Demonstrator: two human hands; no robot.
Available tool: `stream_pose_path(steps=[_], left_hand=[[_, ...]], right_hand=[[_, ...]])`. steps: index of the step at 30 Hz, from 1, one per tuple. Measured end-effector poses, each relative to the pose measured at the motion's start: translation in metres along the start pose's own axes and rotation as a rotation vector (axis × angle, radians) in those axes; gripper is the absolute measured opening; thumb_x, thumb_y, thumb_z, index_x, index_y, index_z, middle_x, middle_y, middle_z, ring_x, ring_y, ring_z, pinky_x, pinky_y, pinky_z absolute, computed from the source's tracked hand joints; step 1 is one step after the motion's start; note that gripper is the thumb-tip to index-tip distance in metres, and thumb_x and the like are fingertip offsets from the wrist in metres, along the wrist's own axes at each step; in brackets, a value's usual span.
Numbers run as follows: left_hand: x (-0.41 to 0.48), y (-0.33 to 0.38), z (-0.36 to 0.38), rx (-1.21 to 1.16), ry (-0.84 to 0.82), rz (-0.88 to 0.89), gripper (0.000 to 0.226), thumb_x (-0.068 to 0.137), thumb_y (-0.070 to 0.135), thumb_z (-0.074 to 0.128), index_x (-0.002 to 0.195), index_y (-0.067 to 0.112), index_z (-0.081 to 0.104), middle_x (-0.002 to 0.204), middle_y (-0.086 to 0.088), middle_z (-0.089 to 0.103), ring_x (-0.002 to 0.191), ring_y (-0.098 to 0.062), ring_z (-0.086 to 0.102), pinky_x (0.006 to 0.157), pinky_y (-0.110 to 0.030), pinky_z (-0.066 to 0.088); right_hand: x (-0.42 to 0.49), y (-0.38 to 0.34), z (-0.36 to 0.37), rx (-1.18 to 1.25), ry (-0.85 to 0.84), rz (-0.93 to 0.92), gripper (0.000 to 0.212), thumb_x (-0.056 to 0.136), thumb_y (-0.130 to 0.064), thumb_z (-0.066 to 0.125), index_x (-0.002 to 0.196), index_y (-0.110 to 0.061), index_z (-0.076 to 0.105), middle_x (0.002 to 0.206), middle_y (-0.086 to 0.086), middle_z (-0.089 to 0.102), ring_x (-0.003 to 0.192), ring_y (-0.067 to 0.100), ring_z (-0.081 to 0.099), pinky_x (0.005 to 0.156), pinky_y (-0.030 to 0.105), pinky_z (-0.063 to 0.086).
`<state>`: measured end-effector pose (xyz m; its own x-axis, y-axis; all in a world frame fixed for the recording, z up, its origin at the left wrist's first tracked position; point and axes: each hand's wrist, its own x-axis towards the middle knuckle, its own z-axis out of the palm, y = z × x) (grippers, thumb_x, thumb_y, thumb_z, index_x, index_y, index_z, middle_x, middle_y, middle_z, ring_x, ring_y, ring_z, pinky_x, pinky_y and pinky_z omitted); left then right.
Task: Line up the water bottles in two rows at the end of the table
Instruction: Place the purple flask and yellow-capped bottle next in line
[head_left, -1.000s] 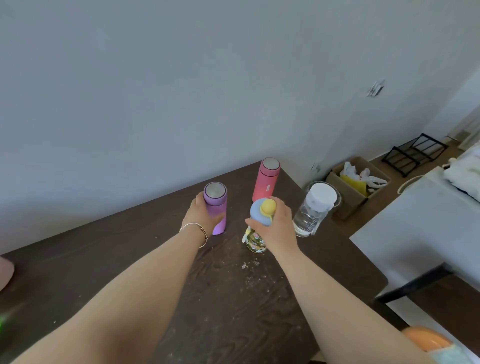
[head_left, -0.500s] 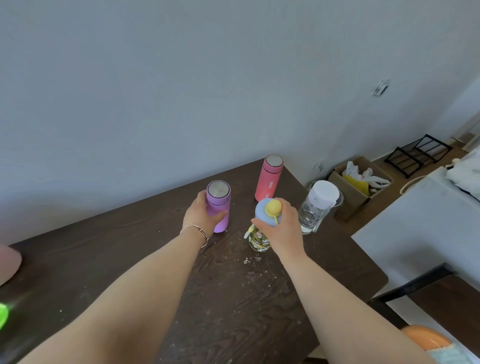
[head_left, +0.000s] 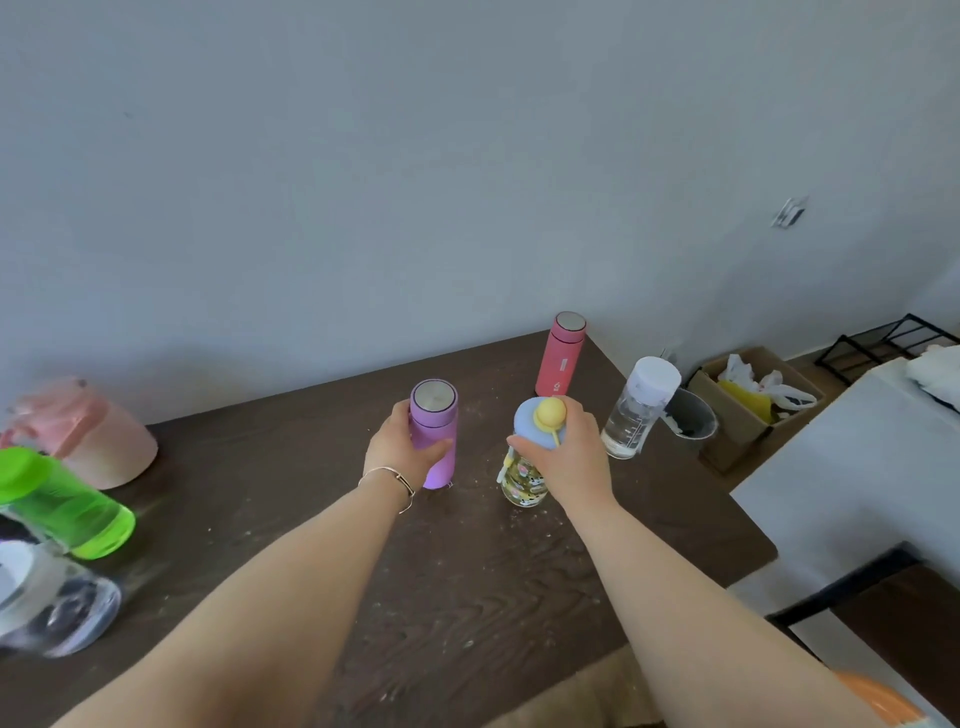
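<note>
Held the purple bottle (head_left: 434, 431) in the left grip (head_left: 402, 454), closed around its lower half with thumb across the front and fingers behind. Held the patterned bottle (head_left: 522, 480) in the right grip (head_left: 571, 457), closed over the shoulder and blue lid from above and from the right. Kept both upright on the surface (head_left: 467, 597), long axes vertical, side by side with a plain gap between, purple on the left. Could not quite tell from this angle about full contact of either base with the wood.

Saw the pink bottle (head_left: 561, 358) ahead and to the right, close by the wall at the far end. Saw the clear bottle (head_left: 636, 410) with white cap just right of the right grip, near the surface's edge.

Judged these four as the start of two rows: pink and purple on the wall side, clear and patterned on the near side. Judged the next move as one of alignment: purple in line with the pink, patterned in line with the clear and level with the purple. Placed each spot forward and slightly right of its own grip, so needed no crossing of arms.

Noted more bottles well apart at the left edge, a green bottle (head_left: 62, 504) among them, blurred and seemingly tilted. Reckoned these nearer the left grip.
</note>
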<state>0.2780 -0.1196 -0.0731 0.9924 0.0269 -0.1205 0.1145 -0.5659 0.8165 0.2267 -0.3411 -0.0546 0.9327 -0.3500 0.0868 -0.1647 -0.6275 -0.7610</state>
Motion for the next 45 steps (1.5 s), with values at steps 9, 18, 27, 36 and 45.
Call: stream_pose_path(steps=[9, 18, 27, 36, 45], left_hand=[[-0.075, -0.026, -0.042, -0.019, 0.102, -0.049, 0.061, 0.073, 0.035, 0.078, 0.124, 0.028, 0.046, 0.112, 0.007, 0.062, 0.102, -0.020, 0.061, 0.086, -0.039, 0.052], [-0.121, -0.060, -0.098, -0.033, 0.192, -0.081, 0.060, 0.073, 0.035, 0.078, 0.124, 0.027, 0.046, 0.114, 0.005, 0.062, 0.101, -0.021, 0.061, 0.085, -0.039, 0.053], [-0.156, -0.108, -0.173, -0.063, 0.218, -0.074, 0.059, 0.072, 0.035, 0.080, 0.120, 0.026, 0.047, 0.112, 0.005, 0.063, 0.100, -0.022, 0.062, 0.085, -0.039, 0.053], [-0.205, -0.172, -0.275, -0.047, 0.208, -0.033, 0.052, 0.073, 0.030, 0.080, 0.114, 0.022, 0.050, 0.102, 0.002, 0.065, 0.093, -0.023, 0.062, 0.082, -0.036, 0.051], [-0.244, -0.251, -0.358, -0.042, 0.236, -0.116, 0.055, 0.072, 0.030, 0.079, 0.118, 0.026, 0.049, 0.103, 0.003, 0.066, 0.094, -0.021, 0.062, 0.081, -0.036, 0.053]], right_hand=[[-0.062, -0.042, -0.001, 0.097, -0.097, -0.064, 0.064, 0.068, -0.047, 0.083, 0.121, -0.035, 0.049, 0.115, -0.006, 0.049, 0.096, 0.013, 0.052, 0.080, 0.034, 0.045], [-0.114, -0.081, 0.029, 0.099, -0.168, -0.085, 0.066, 0.067, -0.049, 0.083, 0.122, -0.035, 0.048, 0.118, -0.006, 0.049, 0.099, 0.014, 0.053, 0.080, 0.034, 0.046], [-0.168, -0.136, 0.065, 0.060, -0.158, -0.117, 0.064, 0.069, -0.049, 0.082, 0.122, -0.035, 0.048, 0.118, -0.006, 0.048, 0.096, 0.015, 0.052, 0.078, 0.034, 0.045], [-0.248, -0.207, 0.135, 0.075, -0.130, -0.106, 0.064, 0.070, -0.050, 0.081, 0.121, -0.031, 0.048, 0.116, -0.003, 0.050, 0.097, 0.017, 0.054, 0.075, 0.033, 0.046], [-0.308, -0.261, 0.219, 0.066, -0.225, -0.134, 0.065, 0.070, -0.052, 0.081, 0.121, -0.032, 0.047, 0.115, -0.004, 0.049, 0.095, 0.017, 0.053, 0.076, 0.035, 0.047]])
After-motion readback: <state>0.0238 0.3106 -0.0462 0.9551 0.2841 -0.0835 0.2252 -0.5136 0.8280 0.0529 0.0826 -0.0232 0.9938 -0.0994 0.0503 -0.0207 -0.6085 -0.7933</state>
